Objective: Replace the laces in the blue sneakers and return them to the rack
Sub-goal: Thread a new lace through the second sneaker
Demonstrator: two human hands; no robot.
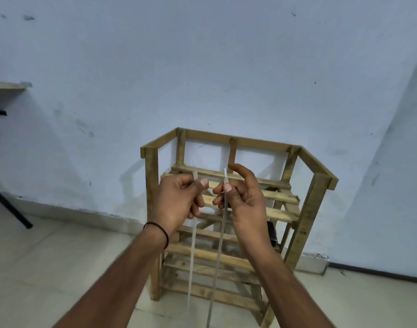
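1. Holding up a white shoelace (219, 242) by its two ends, the person has both hands raised in front of a wooden shoe rack (304, 216).
2. Left hand (176, 202): thumb and fingers are pinched on one end of the lace, with the tip standing up above the fingers and the strand hanging down past the wrist, which wears a thin black band (160, 233).
3. Right hand (244, 197): thumb and forefinger grip the other end just below its stiff tip, which points upward; the remaining fingers are loosely curled, and this strand also drops toward the bottom edge of the view.
4. Step in hand, as I judge it: matching the two ends so that the lace is even before threading.
5. Blue sneakers: none can be seen. The upper slats of the rack look bare, and a dark object on the right of a lower shelf is too hidden to name.
6. Next move likely calls for bringing a sneaker within reach and feeding one tip through a bottom eyelet while keeping the halves equal.
7. Writing: no brand, label or lettering is readable anywhere, including on the pale wall (202, 67) and tiled floor (61, 268).
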